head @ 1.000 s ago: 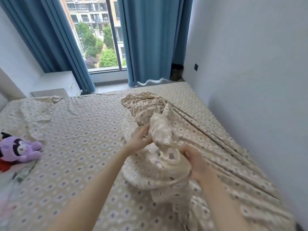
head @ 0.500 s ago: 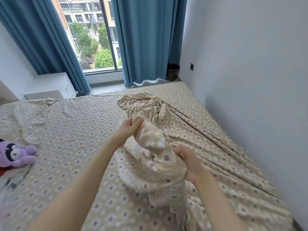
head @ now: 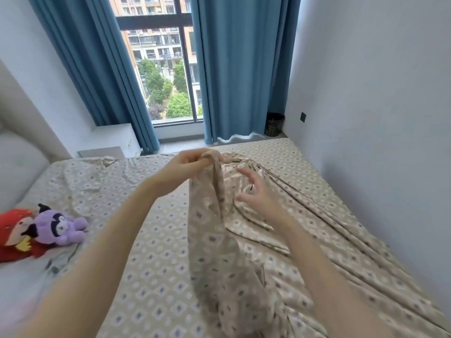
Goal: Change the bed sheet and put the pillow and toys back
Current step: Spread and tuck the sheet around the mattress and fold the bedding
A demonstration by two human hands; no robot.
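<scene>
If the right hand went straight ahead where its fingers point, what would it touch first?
Most likely the bunched bed sheet just in front of the open right hand, though depth is hard to judge from this one view.

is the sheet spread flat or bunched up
Bunched, not flat. The left hand pinches a fold of the sheet and holds it up, so it hangs in a drape; long creases run by the wall.

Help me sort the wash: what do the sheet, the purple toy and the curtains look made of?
Sheet: thin woven cloth, likely cotton or a blend, faint sheen; it hangs limp in fine folds from the left hand. Purple toy: plush, matte and fuzzy, softly stuffed. Curtains: thicker matte blue cloth, falling in deep even pleats; fibre unclear.
</scene>
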